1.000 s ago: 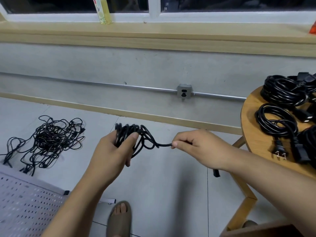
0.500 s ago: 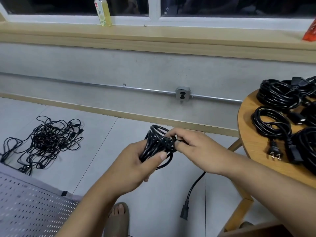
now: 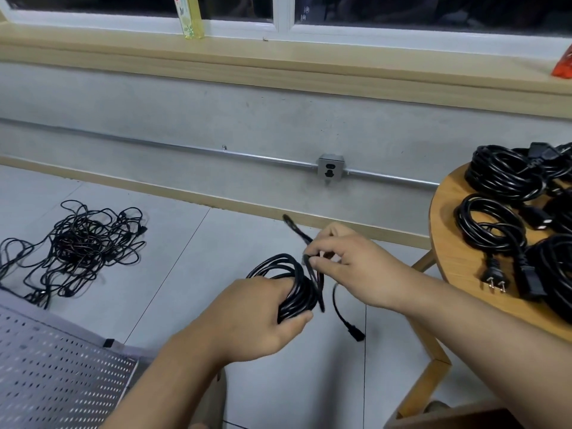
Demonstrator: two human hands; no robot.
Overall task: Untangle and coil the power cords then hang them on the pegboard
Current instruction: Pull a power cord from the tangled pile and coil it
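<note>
My left hand (image 3: 263, 317) grips a black coiled power cord (image 3: 286, 274) around its bundled loops, held over the floor. My right hand (image 3: 346, 264) pinches the cord's loose tail just right of the coil, with one end sticking up behind the fingers. The cord's black connector end (image 3: 356, 332) dangles below the right hand. A tangled pile of black cords (image 3: 80, 243) lies on the floor at the left. The white perforated pegboard (image 3: 52, 373) lies flat at the lower left.
A round wooden table (image 3: 448, 243) at the right carries several coiled black cords (image 3: 492, 224). A grey wall with a metal conduit and outlet box (image 3: 330, 169) runs behind. A yellow bottle (image 3: 188, 17) stands on the window sill.
The left hand has lowered and turned the coil. The right hand has wrapped the tail around the bundle, and the dangling connector has risen closer to the hands.
</note>
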